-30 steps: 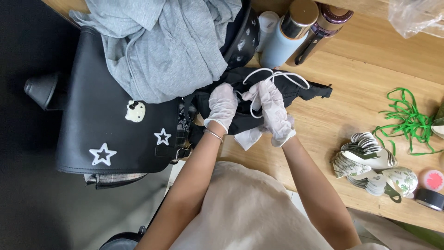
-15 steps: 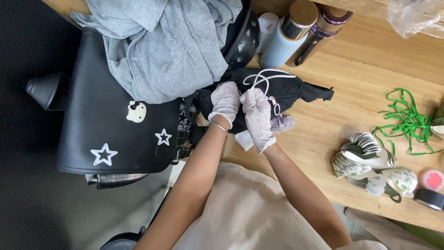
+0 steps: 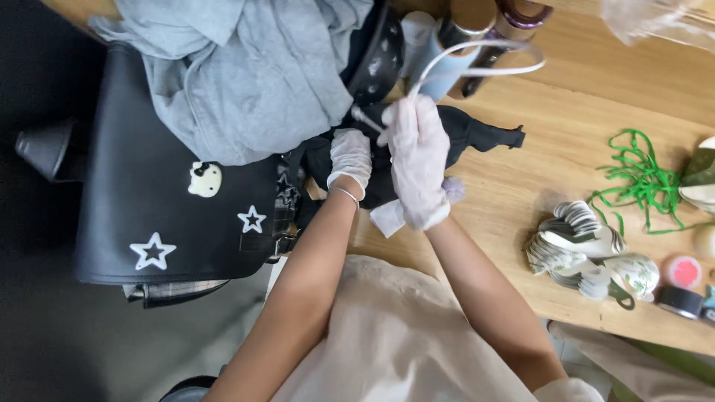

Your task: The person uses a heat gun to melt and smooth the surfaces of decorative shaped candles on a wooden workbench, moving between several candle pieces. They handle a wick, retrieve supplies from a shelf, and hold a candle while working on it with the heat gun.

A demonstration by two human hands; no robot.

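Both my hands wear thin white gloves. My right hand is raised over a black fabric pouch and grips a white cord, which loops up and to the right above the table. My left hand presses down on the pouch's left side, next to the black bag with white stars. A small lilac pompom and a white tag show just under my right hand.
A grey hoodie lies heaped on the black bag. Bottles and a tumbler stand at the back of the wooden table. Green cord, stacked paper tags and tape rolls lie at the right.
My right hand has lifted and pulled the white cord up out of the pouch, so its loop now stretches toward the bottles. My left hand stayed pressed on the pouch.
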